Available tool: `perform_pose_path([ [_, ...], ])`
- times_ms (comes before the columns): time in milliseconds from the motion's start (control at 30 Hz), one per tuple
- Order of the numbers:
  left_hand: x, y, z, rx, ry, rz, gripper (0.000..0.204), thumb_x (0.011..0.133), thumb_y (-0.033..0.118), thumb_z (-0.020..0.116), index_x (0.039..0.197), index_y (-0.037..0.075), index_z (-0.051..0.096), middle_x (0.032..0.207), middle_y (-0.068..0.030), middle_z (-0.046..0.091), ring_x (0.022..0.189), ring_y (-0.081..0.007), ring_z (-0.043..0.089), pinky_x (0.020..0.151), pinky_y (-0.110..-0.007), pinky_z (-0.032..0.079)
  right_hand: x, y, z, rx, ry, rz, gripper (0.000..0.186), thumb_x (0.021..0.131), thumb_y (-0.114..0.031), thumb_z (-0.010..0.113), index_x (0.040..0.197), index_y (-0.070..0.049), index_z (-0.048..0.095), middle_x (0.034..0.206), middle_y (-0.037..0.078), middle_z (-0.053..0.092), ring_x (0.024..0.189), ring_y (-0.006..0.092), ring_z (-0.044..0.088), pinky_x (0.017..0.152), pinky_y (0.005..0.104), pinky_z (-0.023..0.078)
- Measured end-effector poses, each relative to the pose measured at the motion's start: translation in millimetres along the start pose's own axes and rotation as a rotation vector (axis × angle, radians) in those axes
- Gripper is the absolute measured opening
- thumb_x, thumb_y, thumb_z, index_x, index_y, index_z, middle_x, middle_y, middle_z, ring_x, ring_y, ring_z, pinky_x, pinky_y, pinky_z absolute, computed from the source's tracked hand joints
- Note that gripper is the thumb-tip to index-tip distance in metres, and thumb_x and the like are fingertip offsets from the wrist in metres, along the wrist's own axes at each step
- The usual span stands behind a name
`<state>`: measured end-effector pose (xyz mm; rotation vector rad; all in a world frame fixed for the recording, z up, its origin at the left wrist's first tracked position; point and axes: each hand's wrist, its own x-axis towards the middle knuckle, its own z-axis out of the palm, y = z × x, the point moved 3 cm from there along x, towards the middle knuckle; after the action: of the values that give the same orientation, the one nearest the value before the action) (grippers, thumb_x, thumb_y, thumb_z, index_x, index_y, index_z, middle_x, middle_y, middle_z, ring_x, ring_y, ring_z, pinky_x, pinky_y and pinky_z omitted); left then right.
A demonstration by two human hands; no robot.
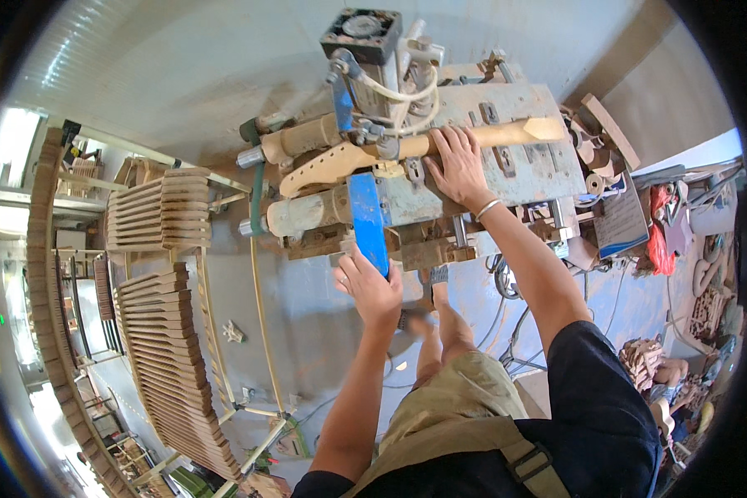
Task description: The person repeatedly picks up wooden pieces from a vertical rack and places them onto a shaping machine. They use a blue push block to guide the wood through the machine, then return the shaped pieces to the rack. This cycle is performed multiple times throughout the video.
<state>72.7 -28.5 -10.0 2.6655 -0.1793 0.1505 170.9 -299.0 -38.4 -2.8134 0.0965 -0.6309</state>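
A pale wooden guitar neck (pixel 506 135) lies along the metal plate of a machine (pixel 535 178), its drilled headstock (pixel 328 168) pointing left. My right hand (pixel 459 164) is over the neck's middle, fingers laid across the wood and thumb on the near side. Below the headstock end, my left hand (pixel 367 285) is closed round the lower end of a flat blue strip or bar (pixel 368 217). That strip runs up toward the neck. More blue shows beyond the neck, beside the pneumatic cylinder (pixel 382 91); I cannot tell whether both are one piece.
Hoses (pixel 402 91) loop above the neck. Two rollers (pixel 307 213) jut out at the machine's left. A rack at left holds stacked wooden necks (pixel 170 357). Cables (pixel 515 332) lie on the floor. Rolls, paper and a red bag (pixel 661 232) crowd the right.
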Motion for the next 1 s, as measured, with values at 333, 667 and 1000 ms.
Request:
perform_pose_path([
  [333, -75.1, -20.1, -10.0, -0.030, -0.069, -0.099, 0.078, 0.083, 0.025, 0.076, 0.147, -0.005, 0.044, 0.115, -0.0204, 0.046, 0.109, -0.0422, 0.045, 0.095, -0.056, 0.034, -61.5, -36.5, -26.1, 0.009, -0.099, 0.042, 0.066, 0.093, -0.027, 0.064, 0.149, 0.001, 0.044, 0.149, 0.022, 0.048, 0.148, 0.0385, 0.036, 0.129, 0.0551, 0.018],
  [667, -89.3, -12.8, -30.1, -0.052, -0.145, -0.117, 0.080, 0.085, 0.026, 0.076, 0.150, -0.004, 0.041, 0.117, -0.0194, 0.045, 0.109, -0.0427, 0.046, 0.097, -0.058, 0.034, -82.7, -41.3, -34.2, -0.004, -0.221, 0.058, 0.070, 0.094, -0.033, 0.061, 0.148, 0.008, 0.043, 0.154, 0.027, 0.042, 0.151, 0.0435, 0.031, 0.128, 0.0591, 0.015],
  [1000, -50.6, -3.3, -21.3, -0.069, -0.153, -0.132, 0.078, 0.090, 0.028, 0.074, 0.153, -0.004, 0.040, 0.120, -0.0210, 0.047, 0.115, -0.0438, 0.046, 0.103, -0.058, 0.034, -60.5, -15.8, -7.1, 0.031, -0.388, 0.149, 0.054, 0.094, -0.038, 0.062, 0.138, -0.006, 0.063, 0.154, 0.029, 0.042, 0.151, 0.0476, 0.030, 0.127, 0.0626, 0.014],
])
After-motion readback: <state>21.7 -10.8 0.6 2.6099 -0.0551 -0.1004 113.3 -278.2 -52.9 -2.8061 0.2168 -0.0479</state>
